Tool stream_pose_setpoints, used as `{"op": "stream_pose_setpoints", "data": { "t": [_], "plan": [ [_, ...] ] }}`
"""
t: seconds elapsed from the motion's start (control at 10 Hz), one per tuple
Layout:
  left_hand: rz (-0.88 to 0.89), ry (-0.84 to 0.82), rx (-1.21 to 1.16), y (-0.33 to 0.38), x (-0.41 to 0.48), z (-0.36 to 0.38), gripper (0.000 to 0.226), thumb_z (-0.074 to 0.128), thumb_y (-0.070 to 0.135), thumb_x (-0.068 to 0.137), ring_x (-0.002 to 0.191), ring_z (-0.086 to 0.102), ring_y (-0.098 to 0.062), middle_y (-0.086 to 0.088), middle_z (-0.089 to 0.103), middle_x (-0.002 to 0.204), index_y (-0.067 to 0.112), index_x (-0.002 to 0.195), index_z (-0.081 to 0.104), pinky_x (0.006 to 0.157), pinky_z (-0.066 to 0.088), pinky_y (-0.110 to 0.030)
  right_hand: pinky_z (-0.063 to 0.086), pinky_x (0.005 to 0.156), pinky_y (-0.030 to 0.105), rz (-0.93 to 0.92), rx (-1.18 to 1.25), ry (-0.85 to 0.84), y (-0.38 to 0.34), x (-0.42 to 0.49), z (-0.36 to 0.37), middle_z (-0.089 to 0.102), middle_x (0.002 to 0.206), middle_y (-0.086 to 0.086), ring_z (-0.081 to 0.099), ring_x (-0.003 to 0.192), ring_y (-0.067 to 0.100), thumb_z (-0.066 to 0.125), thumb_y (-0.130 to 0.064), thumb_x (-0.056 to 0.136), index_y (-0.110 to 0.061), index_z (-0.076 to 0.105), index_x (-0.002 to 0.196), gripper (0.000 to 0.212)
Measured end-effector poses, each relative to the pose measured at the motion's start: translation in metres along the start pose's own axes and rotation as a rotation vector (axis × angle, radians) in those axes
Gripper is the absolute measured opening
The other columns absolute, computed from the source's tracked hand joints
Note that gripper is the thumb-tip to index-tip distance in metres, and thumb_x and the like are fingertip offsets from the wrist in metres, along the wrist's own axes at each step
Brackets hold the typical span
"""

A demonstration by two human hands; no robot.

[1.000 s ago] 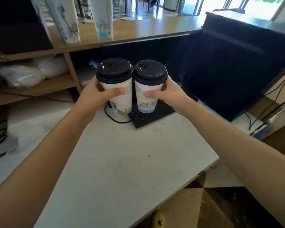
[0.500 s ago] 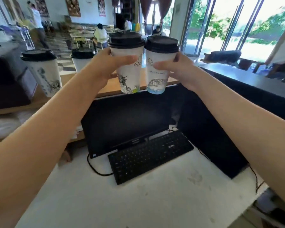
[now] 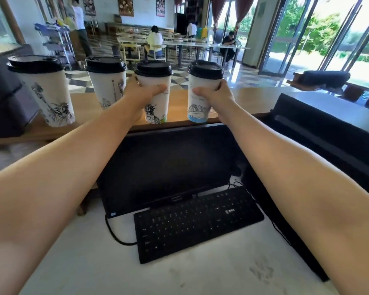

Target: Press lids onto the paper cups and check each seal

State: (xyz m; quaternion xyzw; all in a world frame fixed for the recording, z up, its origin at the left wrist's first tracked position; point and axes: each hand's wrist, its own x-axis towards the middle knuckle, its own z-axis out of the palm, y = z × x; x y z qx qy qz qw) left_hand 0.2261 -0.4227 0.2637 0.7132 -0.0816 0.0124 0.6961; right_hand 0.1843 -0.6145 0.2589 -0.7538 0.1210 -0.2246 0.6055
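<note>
My left hand (image 3: 144, 92) grips a white paper cup (image 3: 157, 109) with a statue drawing and a black lid (image 3: 153, 68). My right hand (image 3: 214, 94) grips a second white cup (image 3: 198, 109) with a bridge drawing and a black lid (image 3: 206, 69). Both cups stand upright with their bases at the front edge of the wooden counter (image 3: 254, 99), a gap between them. Two more lidded cups (image 3: 48, 90) (image 3: 106, 86) stand on the counter to the left.
A black monitor (image 3: 168, 165) and black keyboard (image 3: 197, 220) sit below on the white desk (image 3: 200, 273). A black machine (image 3: 2, 96) stands at the far left, a black box (image 3: 328, 124) at the right. Behind the counter are people at tables.
Both hands carried the two lidded cups up from the desk and forward to the wooden counter, then lowered them and spread them apart. The view tilted upward.
</note>
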Motion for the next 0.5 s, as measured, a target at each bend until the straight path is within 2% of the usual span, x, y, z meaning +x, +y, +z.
{"op": "stream_pose_setpoints", "data": {
  "t": [0.2,0.4,0.5],
  "plan": [
    [0.045,0.023,0.050,-0.008,0.016,0.002,0.071,0.078,0.018,0.073,0.116,0.052,-0.021,-0.007,0.053,0.130,0.011,0.133,0.040,0.099,0.046,-0.041,0.053,0.090,0.039,-0.028,-0.062,-0.023,0.008,0.023,0.012,0.061,0.120,0.002,0.060,0.106,0.019,0.081,-0.026,0.069,-0.015,0.047,0.123,0.064],
    [0.071,0.069,0.092,-0.016,0.023,0.009,0.074,0.075,0.026,0.076,0.116,0.051,-0.019,-0.005,0.051,0.131,0.013,0.136,0.035,0.097,0.046,-0.035,0.053,0.092,0.042,-0.047,-0.032,-0.029,0.020,0.025,0.018,0.059,0.123,0.005,0.060,0.109,0.023,0.078,-0.033,0.073,-0.013,0.043,0.128,0.068],
    [0.121,0.090,0.211,-0.023,0.019,0.008,0.074,0.072,0.031,0.078,0.119,0.049,-0.021,-0.006,0.050,0.132,0.012,0.137,0.031,0.097,0.045,-0.036,0.051,0.091,0.036,-0.027,-0.103,-0.038,0.024,0.018,0.017,0.059,0.124,0.006,0.059,0.111,0.023,0.072,-0.035,0.079,-0.010,0.043,0.129,0.063]
  ]
}}
